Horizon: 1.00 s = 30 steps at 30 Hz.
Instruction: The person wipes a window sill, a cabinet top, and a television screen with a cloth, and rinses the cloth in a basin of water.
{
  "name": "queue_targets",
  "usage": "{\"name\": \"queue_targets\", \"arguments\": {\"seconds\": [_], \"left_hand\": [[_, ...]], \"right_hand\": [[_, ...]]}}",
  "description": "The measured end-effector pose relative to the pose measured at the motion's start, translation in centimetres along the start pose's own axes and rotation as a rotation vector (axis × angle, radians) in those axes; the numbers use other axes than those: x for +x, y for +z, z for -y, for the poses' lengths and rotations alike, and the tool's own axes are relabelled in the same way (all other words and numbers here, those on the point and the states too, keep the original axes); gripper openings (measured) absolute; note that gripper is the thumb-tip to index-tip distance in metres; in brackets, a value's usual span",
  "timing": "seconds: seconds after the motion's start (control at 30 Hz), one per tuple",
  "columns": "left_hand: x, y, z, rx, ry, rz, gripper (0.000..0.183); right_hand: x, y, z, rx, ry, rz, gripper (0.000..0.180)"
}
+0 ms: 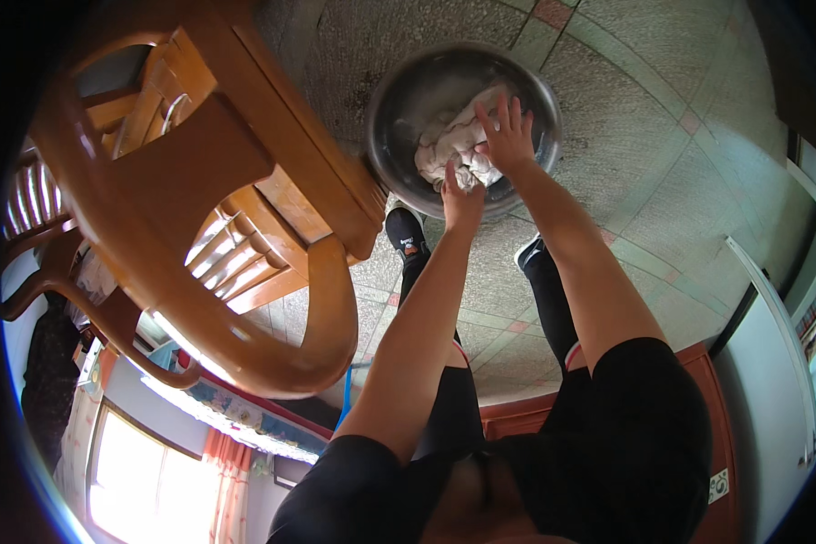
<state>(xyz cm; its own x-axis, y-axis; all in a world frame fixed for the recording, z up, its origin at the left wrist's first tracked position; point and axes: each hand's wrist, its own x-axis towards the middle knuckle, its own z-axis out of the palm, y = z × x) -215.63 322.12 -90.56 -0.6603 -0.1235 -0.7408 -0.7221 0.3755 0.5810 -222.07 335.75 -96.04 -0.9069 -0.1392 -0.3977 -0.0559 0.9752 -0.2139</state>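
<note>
A round metal basin (pixel 395 178) sits on the floor in front of my feet. In it lies a pale, lumpy, folded mass that looks like dough (pixel 448 139). My right hand (pixel 508 136) is over the right side of this mass with its fingers spread; whether the palm presses on it is unclear. At the near edge of the mass is my left hand (pixel 462 200), one finger extended and the others bent against or into the folds. What those bent fingers hold is hidden.
A varnished wooden armchair (pixel 244 340) stands close on the left, against the basin's side. My black shoes (pixel 405 228) are just below the basin on the patterned floor (pixel 653 177). Pale door panels (pixel 765 381) are at right, a bright window (pixel 142 476) at lower left.
</note>
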Motion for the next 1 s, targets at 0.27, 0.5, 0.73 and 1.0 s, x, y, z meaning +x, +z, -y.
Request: {"name": "queue_targets", "arguments": {"seconds": [0.27, 0.5, 0.73, 1.0], "left_hand": [[7.3, 3.3, 6.2, -0.063, 0.047, -0.226, 0.077], [8.0, 2.0, 1.2, -0.438, -0.393, -0.32, 0.044], [7.6, -1.9, 0.7, -0.929, -0.363, 0.215, 0.044], [2.8, -0.6, -3.4, -1.288, -0.376, 0.26, 0.04]], "right_hand": [[3.1, 4.8, -0.7, -0.083, -0.271, 0.045, 0.076], [3.2, 0.7, 1.6, 0.651, -0.019, -0.002, 0.023], [-7.0, -9.9, 6.7, 1.243, -0.254, 0.05, 0.02], [-0.8, -0.4, 1.4, 1.705, 0.638, -0.009, 0.02]]}}
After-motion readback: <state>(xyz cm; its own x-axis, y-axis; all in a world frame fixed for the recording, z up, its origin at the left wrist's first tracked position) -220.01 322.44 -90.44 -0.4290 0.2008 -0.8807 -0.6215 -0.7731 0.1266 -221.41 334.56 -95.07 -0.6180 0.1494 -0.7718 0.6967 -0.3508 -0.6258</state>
